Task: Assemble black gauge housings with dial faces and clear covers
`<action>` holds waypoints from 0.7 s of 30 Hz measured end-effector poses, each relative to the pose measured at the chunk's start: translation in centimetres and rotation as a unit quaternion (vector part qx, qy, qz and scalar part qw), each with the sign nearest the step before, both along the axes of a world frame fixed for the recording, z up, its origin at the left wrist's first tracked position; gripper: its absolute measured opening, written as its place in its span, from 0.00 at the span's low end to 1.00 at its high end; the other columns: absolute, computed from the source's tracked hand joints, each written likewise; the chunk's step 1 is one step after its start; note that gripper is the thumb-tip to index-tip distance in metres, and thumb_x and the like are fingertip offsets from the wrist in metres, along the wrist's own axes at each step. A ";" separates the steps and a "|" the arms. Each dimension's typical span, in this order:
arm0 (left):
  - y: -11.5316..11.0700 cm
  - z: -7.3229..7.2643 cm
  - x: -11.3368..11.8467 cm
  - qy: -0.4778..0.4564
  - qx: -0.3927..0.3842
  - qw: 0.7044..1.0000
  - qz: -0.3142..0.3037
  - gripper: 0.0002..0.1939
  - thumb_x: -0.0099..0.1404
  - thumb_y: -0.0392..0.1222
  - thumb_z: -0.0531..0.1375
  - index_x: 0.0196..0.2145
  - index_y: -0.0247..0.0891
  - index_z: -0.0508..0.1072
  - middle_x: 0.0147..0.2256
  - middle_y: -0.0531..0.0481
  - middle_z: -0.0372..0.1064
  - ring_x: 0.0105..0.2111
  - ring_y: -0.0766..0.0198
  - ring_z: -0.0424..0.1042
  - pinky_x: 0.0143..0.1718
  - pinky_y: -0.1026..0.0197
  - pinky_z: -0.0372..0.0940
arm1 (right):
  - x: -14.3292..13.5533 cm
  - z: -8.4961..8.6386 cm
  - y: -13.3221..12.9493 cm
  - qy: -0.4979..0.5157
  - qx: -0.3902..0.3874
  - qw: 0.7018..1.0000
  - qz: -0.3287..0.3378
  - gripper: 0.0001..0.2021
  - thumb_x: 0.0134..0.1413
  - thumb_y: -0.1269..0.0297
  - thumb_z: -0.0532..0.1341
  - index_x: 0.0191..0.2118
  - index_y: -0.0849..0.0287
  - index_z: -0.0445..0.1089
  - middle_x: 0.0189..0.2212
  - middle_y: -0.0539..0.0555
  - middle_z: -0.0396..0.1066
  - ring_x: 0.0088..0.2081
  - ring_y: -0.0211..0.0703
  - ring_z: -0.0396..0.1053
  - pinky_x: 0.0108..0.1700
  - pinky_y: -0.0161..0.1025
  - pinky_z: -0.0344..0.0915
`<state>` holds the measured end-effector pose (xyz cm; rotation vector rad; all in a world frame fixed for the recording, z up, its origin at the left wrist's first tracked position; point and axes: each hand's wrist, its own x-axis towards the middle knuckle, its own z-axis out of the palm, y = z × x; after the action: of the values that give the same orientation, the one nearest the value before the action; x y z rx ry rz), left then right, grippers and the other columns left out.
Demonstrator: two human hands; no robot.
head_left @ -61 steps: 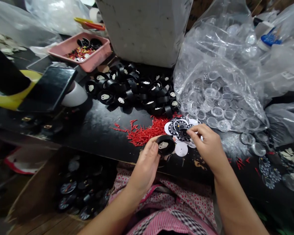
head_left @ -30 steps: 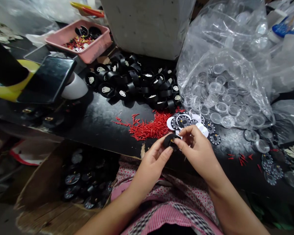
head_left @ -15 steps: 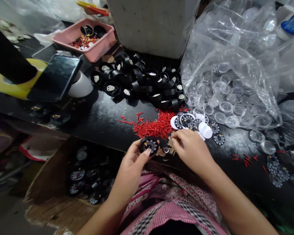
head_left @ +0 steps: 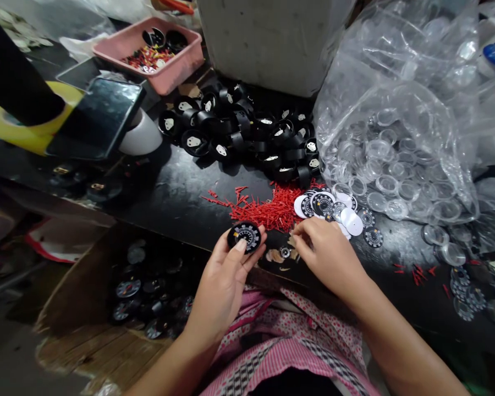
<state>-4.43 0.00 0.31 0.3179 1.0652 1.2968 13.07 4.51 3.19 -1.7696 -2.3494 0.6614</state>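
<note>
My left hand (head_left: 220,275) grips a round black gauge (head_left: 251,237) by its rim, its numbered dial face tilted up and the thumb lying on the dial. At the table's front edge, my right hand (head_left: 330,253) has thumb and fingers drawn together beside a small round metal part (head_left: 285,252) on torn brown scraps. Whatever those fingertips may hold is too small or hidden to make out. Behind both hands spreads a heap of red pointers (head_left: 268,212). Loose printed dials (head_left: 324,204), some showing white backs, lie just past my right hand.
Black gauge cases (head_left: 231,126) are piled farther back. A plastic bag (head_left: 454,143) of clear covers fills the back right. A pink tray (head_left: 175,69), a phone (head_left: 97,118) and a yellow tape roll (head_left: 37,132) stand left. Below the table edge, a carton (head_left: 78,308) contains gauges.
The gauge's dial has turned more toward me, and the left fingers now show behind its right rim. The right hand stays near the table edge. The whole view has shifted slightly.
</note>
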 end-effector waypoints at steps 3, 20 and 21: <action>-0.1 0.3 -0.7 0.015 0.020 0.999 0.041 0.11 0.66 0.42 0.61 0.46 0.41 0.74 0.48 0.44 0.77 0.51 0.55 0.74 0.60 0.47 0.62 | -0.6 0.1 -0.2 0.003 -0.005 0.999 0.034 0.06 0.62 0.70 0.57 0.35 0.59 0.70 0.34 0.54 0.74 0.39 0.46 0.69 0.42 0.44 0.56; -2.6 -0.3 -2.3 -0.047 -0.081 0.996 -0.013 0.13 0.66 0.42 0.62 0.49 0.44 0.71 0.51 0.45 0.75 0.45 0.53 0.78 0.49 0.49 0.72 | -5.5 -0.2 -0.7 -0.026 0.001 0.997 0.069 0.08 0.61 0.68 0.56 0.31 0.60 0.69 0.32 0.56 0.76 0.35 0.48 0.71 0.41 0.46 0.57; -2.4 0.0 -2.0 -0.072 -0.088 0.993 -0.032 0.14 0.66 0.42 0.61 0.49 0.44 0.70 0.51 0.45 0.75 0.45 0.53 0.78 0.48 0.49 0.72 | -5.0 -0.1 -0.7 0.010 -0.011 0.998 0.055 0.08 0.61 0.67 0.58 0.30 0.59 0.69 0.31 0.54 0.75 0.34 0.46 0.71 0.41 0.45 0.57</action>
<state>-6.48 -2.43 0.30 0.1220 1.0300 1.1415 8.03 3.77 3.06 -1.6444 -2.4493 0.7190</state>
